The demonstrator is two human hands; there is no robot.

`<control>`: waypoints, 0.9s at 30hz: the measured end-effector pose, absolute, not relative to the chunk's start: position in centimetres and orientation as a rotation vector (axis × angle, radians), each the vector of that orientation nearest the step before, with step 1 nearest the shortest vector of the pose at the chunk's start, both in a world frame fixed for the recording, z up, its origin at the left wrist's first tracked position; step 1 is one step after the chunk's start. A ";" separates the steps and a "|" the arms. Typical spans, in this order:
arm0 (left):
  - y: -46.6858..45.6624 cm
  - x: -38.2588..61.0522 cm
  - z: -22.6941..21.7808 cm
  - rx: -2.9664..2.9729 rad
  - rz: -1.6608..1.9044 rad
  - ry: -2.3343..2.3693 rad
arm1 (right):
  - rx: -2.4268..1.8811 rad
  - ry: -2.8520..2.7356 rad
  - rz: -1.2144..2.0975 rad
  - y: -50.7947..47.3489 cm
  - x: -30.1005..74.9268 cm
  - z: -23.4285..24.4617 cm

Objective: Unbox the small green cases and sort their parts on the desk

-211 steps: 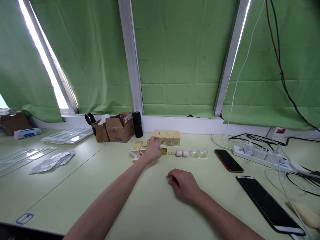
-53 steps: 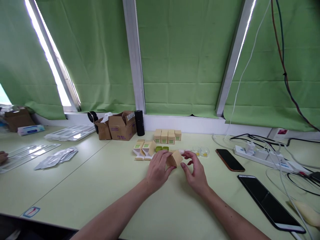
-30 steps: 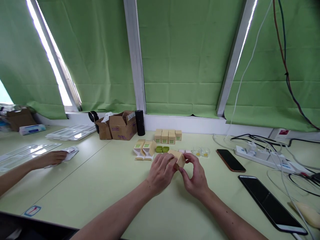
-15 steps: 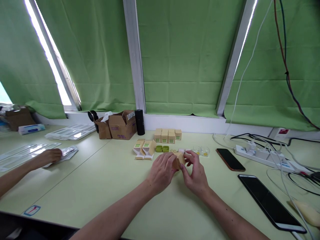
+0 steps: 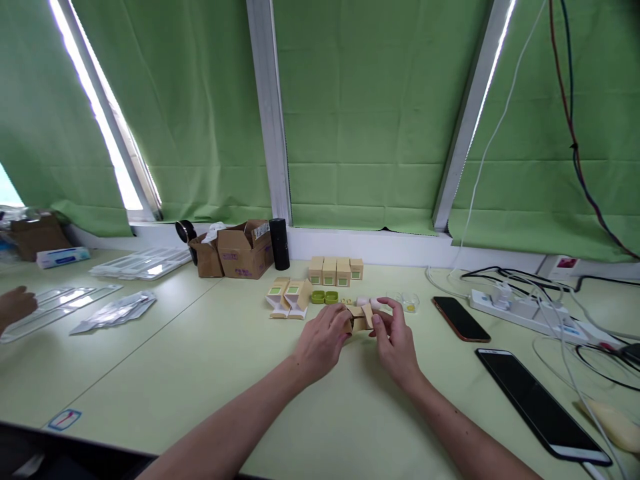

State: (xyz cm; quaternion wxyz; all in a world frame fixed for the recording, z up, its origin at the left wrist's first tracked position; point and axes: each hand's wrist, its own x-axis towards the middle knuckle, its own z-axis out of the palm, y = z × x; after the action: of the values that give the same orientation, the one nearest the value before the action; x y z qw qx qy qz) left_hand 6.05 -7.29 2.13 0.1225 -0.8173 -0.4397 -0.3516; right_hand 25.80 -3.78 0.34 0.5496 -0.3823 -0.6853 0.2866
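Observation:
Between my hands, just above the table, is a small tan cardboard box (image 5: 359,323) with its flaps standing open. My left hand (image 5: 323,339) wraps round its left side. On the right, thumb and fingers of my right hand (image 5: 395,340) pinch a flap. Past my hands lie two green square pieces (image 5: 325,297), small white round pieces (image 5: 369,303) and clear round pieces (image 5: 410,303). To their left stand two tan boxes with open flaps (image 5: 289,298). Several closed tan boxes (image 5: 336,272) form a row behind. The box's inside is mostly hidden.
At right lie two phones (image 5: 461,319) (image 5: 543,405), a white power strip (image 5: 525,312) and tangled cables. Brown cartons (image 5: 246,250) and a black cylinder (image 5: 279,245) stand by the wall. A co-worker's hand (image 5: 17,307) is at far left, near clear trays (image 5: 55,308) and plastic packets (image 5: 117,312).
The small box has turned and its flaps now spread open towards the right. My right hand has shifted slightly right. The co-worker's hand has left the plastic packets and moved left.

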 end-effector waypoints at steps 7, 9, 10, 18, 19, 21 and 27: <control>-7.4 6.3 1.8 -2.427 -1.016 -1.348 | -0.731 -1.577 0.335 -3.7 25.8 1.0; -7.4 6.3 1.6 -2.434 -1.026 -1.342 | -0.601 -1.644 0.165 -4.2 25.8 1.3; -7.4 6.3 1.6 -2.435 -1.027 -1.345 | -0.527 -1.686 0.095 -4.4 25.8 1.4; -7.2 6.1 1.4 -2.438 -0.988 -1.371 | -0.346 -1.910 -0.041 -5.1 25.4 1.0; -7.2 6.1 1.3 -2.432 -0.991 -1.367 | -0.362 -1.909 -0.035 -4.9 25.4 0.9; -7.1 6.0 1.0 -2.419 -0.999 -1.353 | -0.413 -1.897 -0.038 -4.6 25.5 0.9; -6.8 5.8 0.6 -2.406 -1.065 -1.369 | -0.665 -1.883 -0.064 -3.6 25.9 0.6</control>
State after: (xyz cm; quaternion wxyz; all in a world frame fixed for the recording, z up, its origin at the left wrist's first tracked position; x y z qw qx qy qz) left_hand 5.84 -6.83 0.59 0.0875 -0.8081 -0.4597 -0.3577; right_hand 25.88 -3.59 0.61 0.5411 -0.2799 -0.7926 -0.0270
